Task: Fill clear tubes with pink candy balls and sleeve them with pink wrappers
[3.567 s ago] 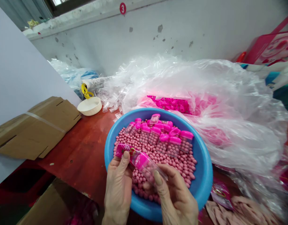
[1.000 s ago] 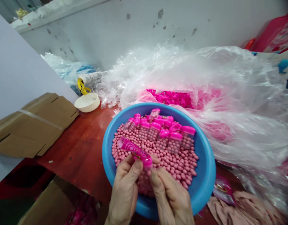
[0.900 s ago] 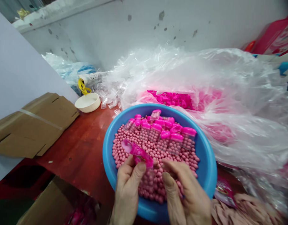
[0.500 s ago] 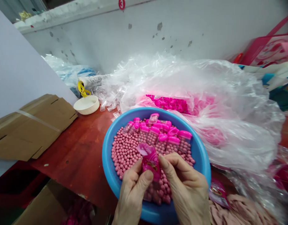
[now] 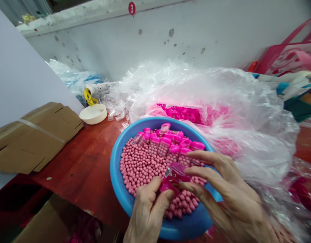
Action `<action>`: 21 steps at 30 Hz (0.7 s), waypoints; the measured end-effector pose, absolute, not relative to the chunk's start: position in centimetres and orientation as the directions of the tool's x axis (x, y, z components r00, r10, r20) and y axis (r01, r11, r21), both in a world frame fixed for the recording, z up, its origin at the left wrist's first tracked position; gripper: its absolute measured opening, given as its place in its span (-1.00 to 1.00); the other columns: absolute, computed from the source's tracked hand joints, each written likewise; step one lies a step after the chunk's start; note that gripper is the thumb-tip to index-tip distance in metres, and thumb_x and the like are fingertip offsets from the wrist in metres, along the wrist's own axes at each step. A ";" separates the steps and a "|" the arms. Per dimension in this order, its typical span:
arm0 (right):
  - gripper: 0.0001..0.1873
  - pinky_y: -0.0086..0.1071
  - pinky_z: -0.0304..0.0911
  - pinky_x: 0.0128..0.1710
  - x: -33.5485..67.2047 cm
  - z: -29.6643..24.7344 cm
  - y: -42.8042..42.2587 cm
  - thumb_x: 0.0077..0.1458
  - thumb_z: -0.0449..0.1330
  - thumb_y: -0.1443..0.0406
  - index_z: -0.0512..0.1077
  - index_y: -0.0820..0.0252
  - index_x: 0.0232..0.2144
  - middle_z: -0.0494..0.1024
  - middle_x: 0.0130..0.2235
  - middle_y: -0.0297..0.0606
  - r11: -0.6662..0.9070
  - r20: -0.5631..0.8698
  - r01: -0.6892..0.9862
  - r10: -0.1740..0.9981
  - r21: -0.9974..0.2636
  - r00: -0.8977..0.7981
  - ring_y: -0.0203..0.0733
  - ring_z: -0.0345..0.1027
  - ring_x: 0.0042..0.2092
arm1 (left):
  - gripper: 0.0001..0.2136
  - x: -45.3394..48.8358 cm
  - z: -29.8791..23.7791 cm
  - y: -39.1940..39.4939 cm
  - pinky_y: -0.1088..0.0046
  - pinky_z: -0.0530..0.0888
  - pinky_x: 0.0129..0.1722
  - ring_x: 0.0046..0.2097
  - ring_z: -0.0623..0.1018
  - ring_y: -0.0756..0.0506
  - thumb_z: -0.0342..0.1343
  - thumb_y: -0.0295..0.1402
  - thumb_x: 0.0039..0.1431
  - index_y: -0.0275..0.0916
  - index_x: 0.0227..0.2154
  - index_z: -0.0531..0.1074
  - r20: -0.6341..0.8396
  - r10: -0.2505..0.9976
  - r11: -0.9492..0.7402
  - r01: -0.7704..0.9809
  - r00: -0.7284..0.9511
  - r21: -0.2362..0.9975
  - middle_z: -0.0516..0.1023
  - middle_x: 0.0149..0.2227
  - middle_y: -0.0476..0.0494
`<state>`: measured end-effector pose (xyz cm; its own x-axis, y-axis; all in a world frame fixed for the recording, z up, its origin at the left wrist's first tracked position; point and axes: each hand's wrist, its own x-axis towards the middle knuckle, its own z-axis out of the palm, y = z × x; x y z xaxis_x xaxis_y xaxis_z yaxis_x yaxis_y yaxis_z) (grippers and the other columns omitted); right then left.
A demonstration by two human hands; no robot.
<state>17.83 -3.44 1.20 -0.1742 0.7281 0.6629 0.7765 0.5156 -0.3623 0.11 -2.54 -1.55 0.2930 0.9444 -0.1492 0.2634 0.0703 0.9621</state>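
Note:
My left hand (image 5: 150, 206) is closed, thumb and index finger pinching a small shiny magenta plastic packet (image 5: 173, 177) with printing on it. My right hand (image 5: 221, 189) has its fingers spread at the packet's right side, thumb and a fingertip close against it, the index finger stretched out above. Both hands are over a blue basin (image 5: 116, 168) filled with pink beads (image 5: 140, 162). Several clear little containers with bright pink caps (image 5: 165, 141), beads inside, lie on the beads at the basin's far side.
Behind the basin, a clear plastic bag (image 5: 236, 101) holds bright pink pieces (image 5: 183, 113). Small clear tubes (image 5: 117, 111) lie in a heap beside a white round lid (image 5: 93, 114). Flattened cardboard (image 5: 36, 135) leans at the left on the red table (image 5: 86, 162). A pink bag (image 5: 287, 57) stands far right.
My right hand has shifted right and spread its fingers from a pinch. The packet has tilted over toward the right and stays in my left hand.

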 end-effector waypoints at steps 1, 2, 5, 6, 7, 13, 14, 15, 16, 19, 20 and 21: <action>-0.88 -0.31 0.14 -0.01 18.0 1.3 -3.4 0.12 0.20 0.40 0.37 0.15 -0.26 0.35 -0.03 -0.17 0.514 0.660 0.782 0.729 -0.354 -0.180 -0.13 0.21 0.02 | -0.75 0.1 -1.6 -2.7 0.50 0.23 -0.49 -0.48 0.31 -0.03 0.02 -0.19 0.20 -0.22 -0.51 0.38 -0.138 0.949 0.057 0.275 0.283 0.960 0.32 -0.58 0.01; -0.91 -0.31 0.14 -0.02 18.1 1.5 -3.3 0.13 0.19 0.40 0.35 0.14 -0.31 0.36 -0.05 -0.19 0.507 0.651 0.778 0.740 -0.372 -0.171 -0.14 0.22 0.00 | -0.75 0.1 -1.7 -2.7 0.50 0.24 -0.49 -0.48 0.32 -0.04 0.03 -0.20 0.19 -0.21 -0.52 0.38 -0.127 0.953 0.046 0.284 0.274 0.958 0.33 -0.59 0.01; -0.86 -0.34 0.15 -0.06 18.1 1.8 -3.3 0.15 0.17 0.39 0.31 0.10 -0.43 0.40 -0.09 -0.27 0.470 0.584 0.717 0.805 -0.515 -0.108 -0.17 0.27 -0.03 | -0.76 0.1 -1.7 -2.7 0.50 0.25 -0.48 -0.49 0.34 -0.04 0.06 -0.21 0.16 -0.22 -0.53 0.41 -0.139 0.940 0.052 0.273 0.311 0.961 0.34 -0.59 0.00; -0.84 -0.37 0.16 -0.09 18.1 1.9 -3.4 0.15 0.17 0.38 0.31 0.09 -0.45 0.41 -0.11 -0.31 0.464 0.557 0.673 0.825 -0.576 -0.093 -0.19 0.29 -0.05 | -0.76 0.0 -1.6 -2.5 0.50 0.25 -0.49 -0.50 0.34 -0.03 0.05 -0.19 0.16 -0.23 -0.52 0.41 -0.165 0.919 0.079 0.243 0.358 0.967 0.34 -0.58 0.00; -0.83 -0.40 0.16 -0.11 18.1 1.9 -3.5 0.15 0.18 0.36 0.31 0.08 -0.47 0.42 -0.13 -0.34 0.453 0.527 0.615 0.847 -0.645 -0.071 -0.21 0.31 -0.07 | -0.74 -0.1 -1.5 -2.4 0.51 0.25 -0.51 -0.52 0.33 -0.01 0.05 -0.17 0.16 -0.24 -0.51 0.42 -0.197 0.888 0.120 0.204 0.416 0.972 0.34 -0.58 0.00; -0.79 -0.42 0.18 -0.14 18.1 1.5 -3.2 0.17 0.17 0.26 0.33 0.07 -0.52 0.44 -0.19 -0.43 0.350 0.373 0.307 0.928 -0.885 0.019 -0.26 0.35 -0.14 | -0.60 -0.6 -1.3 -2.0 0.57 0.16 -0.64 -0.63 0.28 0.08 0.10 0.01 0.06 -0.31 -0.49 0.42 -0.320 0.750 0.349 0.065 0.579 0.935 0.37 -0.60 -0.02; -0.82 -0.40 0.18 -0.12 18.1 1.4 -3.0 0.17 0.17 0.25 0.35 0.06 -0.49 0.46 -0.17 -0.42 0.362 0.381 0.314 0.925 -0.878 -0.003 -0.24 0.35 -0.11 | -0.59 -0.6 -1.3 -2.0 0.58 0.16 -0.65 -0.64 0.28 0.08 0.10 0.03 0.05 -0.31 -0.48 0.42 -0.333 0.741 0.370 0.059 0.583 0.927 0.38 -0.61 -0.03; -0.85 -0.38 0.17 -0.09 18.1 1.3 -2.8 0.16 0.17 0.24 0.38 0.04 -0.47 0.47 -0.16 -0.40 0.380 0.394 0.329 0.919 -0.865 -0.026 -0.22 0.34 -0.09 | -0.58 -0.7 -1.4 -2.0 0.60 0.17 -0.65 -0.64 0.28 0.08 0.11 0.04 0.04 -0.31 -0.47 0.42 -0.344 0.732 0.389 0.054 0.589 0.920 0.38 -0.61 -0.03; -0.86 -0.36 0.16 -0.07 18.0 1.2 -2.6 0.16 0.18 0.23 0.39 0.04 -0.45 0.48 -0.16 -0.39 0.397 0.410 0.346 0.911 -0.850 -0.038 -0.21 0.34 -0.08 | -0.57 -0.7 -1.5 -2.0 0.61 0.18 -0.65 -0.63 0.29 0.09 0.11 0.04 0.04 -0.32 -0.46 0.42 -0.353 0.724 0.403 0.051 0.592 0.914 0.39 -0.61 -0.03; -0.78 -0.38 0.15 -0.12 17.6 0.9 -2.0 0.12 0.23 0.24 0.35 0.10 -0.54 0.49 -0.23 -0.41 0.408 0.446 0.382 0.895 -0.829 0.012 -0.27 0.35 -0.19 | -0.58 -0.8 -1.8 -1.9 0.63 0.20 -0.65 -0.64 0.29 0.11 0.10 0.03 0.07 -0.32 -0.43 0.44 -0.363 0.716 0.428 0.037 0.596 0.903 0.40 -0.61 -0.03; -0.74 -0.40 0.15 -0.16 17.5 0.8 -1.9 0.12 0.23 0.25 0.32 0.12 -0.58 0.48 -0.28 -0.44 0.401 0.455 0.382 0.889 -0.833 0.059 -0.31 0.34 -0.25 | -0.58 -0.8 -1.8 -1.9 0.63 0.20 -0.65 -0.65 0.28 0.11 0.09 0.02 0.08 -0.32 -0.43 0.44 -0.365 0.720 0.432 0.030 0.590 0.902 0.41 -0.61 -0.02; -0.70 -0.42 0.16 -0.20 17.3 0.8 -1.8 0.11 0.24 0.26 0.30 0.13 -0.61 0.46 -0.32 -0.46 0.395 0.459 0.377 0.884 -0.838 0.092 -0.34 0.33 -0.29 | -0.58 -0.8 -1.9 -1.9 0.63 0.19 -0.66 -0.66 0.28 0.12 0.09 0.02 0.09 -0.32 -0.44 0.44 -0.366 0.726 0.435 0.023 0.582 0.900 0.41 -0.61 -0.02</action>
